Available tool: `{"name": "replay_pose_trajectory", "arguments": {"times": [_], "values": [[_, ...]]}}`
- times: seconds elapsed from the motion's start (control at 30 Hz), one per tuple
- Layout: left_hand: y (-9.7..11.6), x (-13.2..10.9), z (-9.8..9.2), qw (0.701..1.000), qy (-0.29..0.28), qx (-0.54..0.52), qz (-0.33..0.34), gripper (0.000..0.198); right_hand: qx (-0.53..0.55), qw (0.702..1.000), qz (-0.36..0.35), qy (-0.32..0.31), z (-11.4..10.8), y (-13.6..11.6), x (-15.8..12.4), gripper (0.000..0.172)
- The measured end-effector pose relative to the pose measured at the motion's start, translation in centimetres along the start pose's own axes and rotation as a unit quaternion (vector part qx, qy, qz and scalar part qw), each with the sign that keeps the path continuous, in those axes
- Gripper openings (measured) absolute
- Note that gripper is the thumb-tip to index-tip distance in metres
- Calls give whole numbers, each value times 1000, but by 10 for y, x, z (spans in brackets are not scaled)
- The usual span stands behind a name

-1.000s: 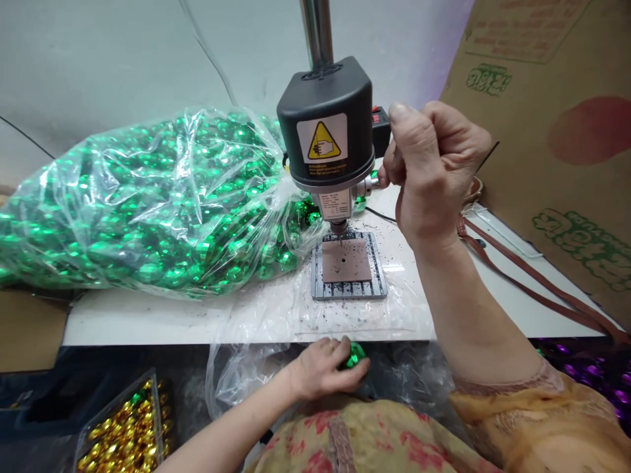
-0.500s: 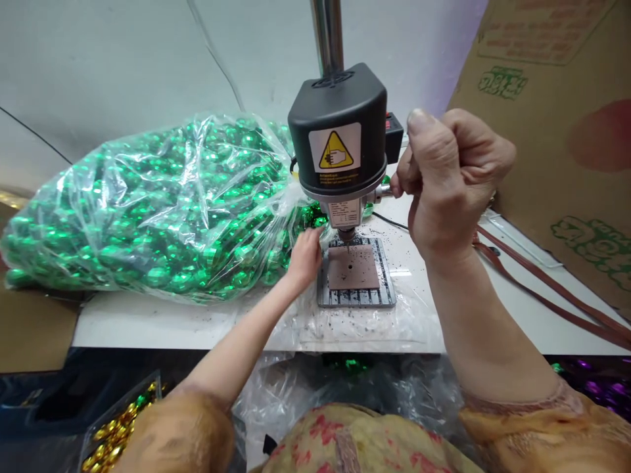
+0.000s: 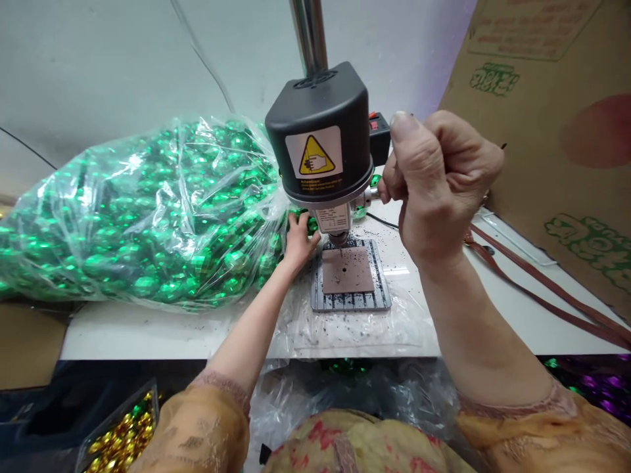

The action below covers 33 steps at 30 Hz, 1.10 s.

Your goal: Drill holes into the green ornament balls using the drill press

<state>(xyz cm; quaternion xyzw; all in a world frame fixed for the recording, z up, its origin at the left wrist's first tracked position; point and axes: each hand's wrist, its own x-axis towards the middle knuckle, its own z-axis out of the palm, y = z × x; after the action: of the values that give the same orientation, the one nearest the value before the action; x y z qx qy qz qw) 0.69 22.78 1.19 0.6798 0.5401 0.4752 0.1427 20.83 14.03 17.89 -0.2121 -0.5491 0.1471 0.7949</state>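
A small bench drill [image 3: 319,135] with a black head and a yellow warning label stands on the white table [image 3: 148,332]. Its bit hangs over a brown pad on a slotted base plate [image 3: 350,281]. My right hand [image 3: 436,180] is closed in a fist round the drill's side lever. My left hand [image 3: 298,238] reaches into the mouth of a big clear bag of green shiny balls [image 3: 138,210], just left of the drill. Its fingers curl round a green ball there, partly hidden by the drill head.
Brown cardboard [image 3: 557,131] leans at the right, with brown straps [image 3: 542,289] lying on the table. A clear box of gold balls [image 3: 118,437] sits low at the left. Purple balls [image 3: 599,387] show low at the right. Black specks dot the plastic sheet under the drill.
My left hand rose from my lap, where it held a green ball, up to the bag's mouth beside the drill. My right hand stayed on the lever.
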Motion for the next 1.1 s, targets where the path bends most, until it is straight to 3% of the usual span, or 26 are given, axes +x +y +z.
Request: {"name": "replay_pose_trajectory", "arguments": {"times": [0.13, 0.23, 0.33, 0.5, 0.7, 0.87, 1.1], "values": [[20, -33, -23, 989, 3, -137, -57, 42, -1, 1000, -6, -2, -1, -1, -1, 53], [34, -61, -29, 940, -43, -298, -158, 47, -6, 1000, -16, -3, -1, 1, -1, 53], [40, -81, -28, 890, -77, -383, -234, 49, -16, 1000, -17, -2, -1, 2, -1, 53], [39, -87, -23, 889, -76, -378, -247, 47, -18, 1000, -12, 2, 0, 2, -1, 55], [43, -84, -22, 838, -107, -461, -273, 45, -6, 1000, -7, 3, -1, 1, -1, 55], [41, -89, -16, 860, -69, -416, -288, 46, -3, 1000, 3, 6, -1, 1, -2, 56], [32, -86, 0, 916, -65, -347, -188, 59, -4, 1000, 2, 1, -2, 1, -2, 56]]}}
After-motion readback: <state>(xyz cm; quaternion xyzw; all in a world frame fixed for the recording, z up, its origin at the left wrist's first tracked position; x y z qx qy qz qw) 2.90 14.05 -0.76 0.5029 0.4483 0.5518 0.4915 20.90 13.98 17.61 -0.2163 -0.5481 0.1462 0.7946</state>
